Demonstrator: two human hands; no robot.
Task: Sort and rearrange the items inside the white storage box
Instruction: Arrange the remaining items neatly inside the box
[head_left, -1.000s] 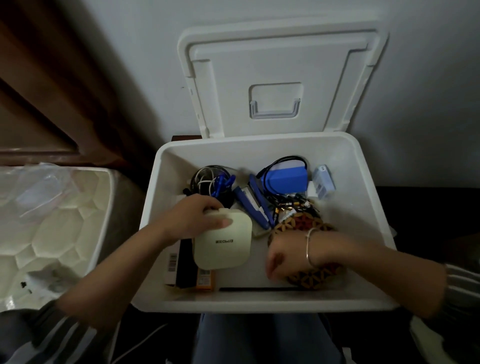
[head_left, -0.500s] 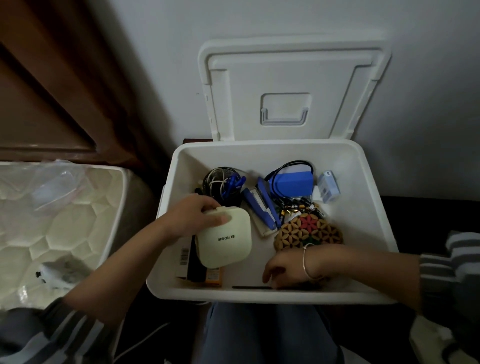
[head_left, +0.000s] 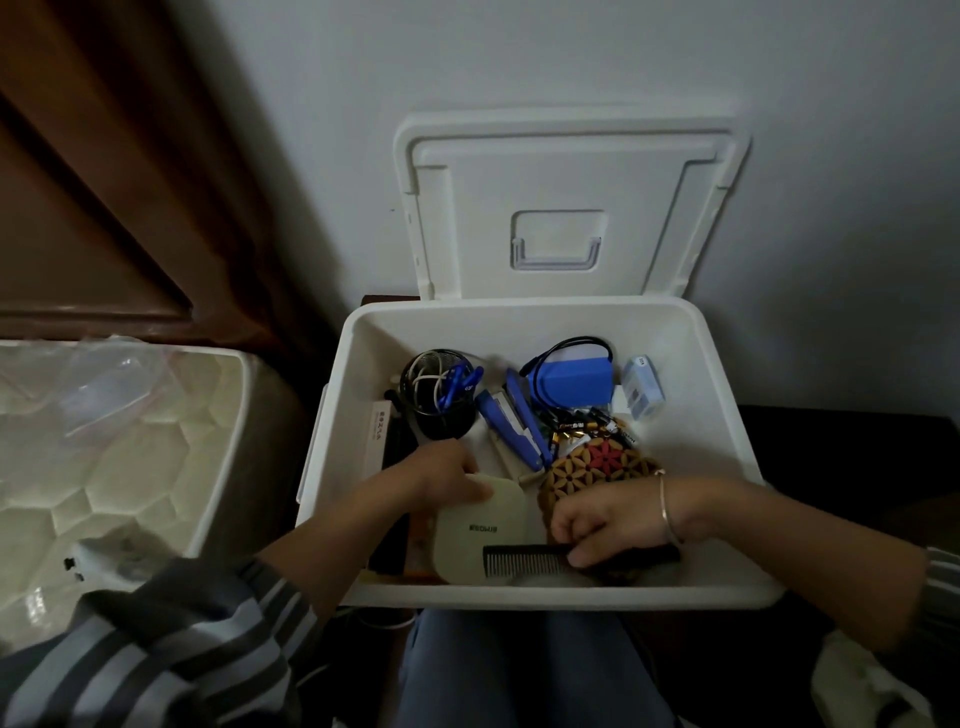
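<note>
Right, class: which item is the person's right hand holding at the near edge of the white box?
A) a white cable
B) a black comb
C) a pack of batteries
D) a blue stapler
B: the right hand pinches the black comb, teeth showing, by the near wall of the white storage box; the blue stapler lies untouched further back.

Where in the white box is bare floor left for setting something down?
Bare floor lies along the right wall of the box, beside the woven pouch and pale blue pack. The left and middle are crowded: mesh cup, stapler, batteries.
</note>
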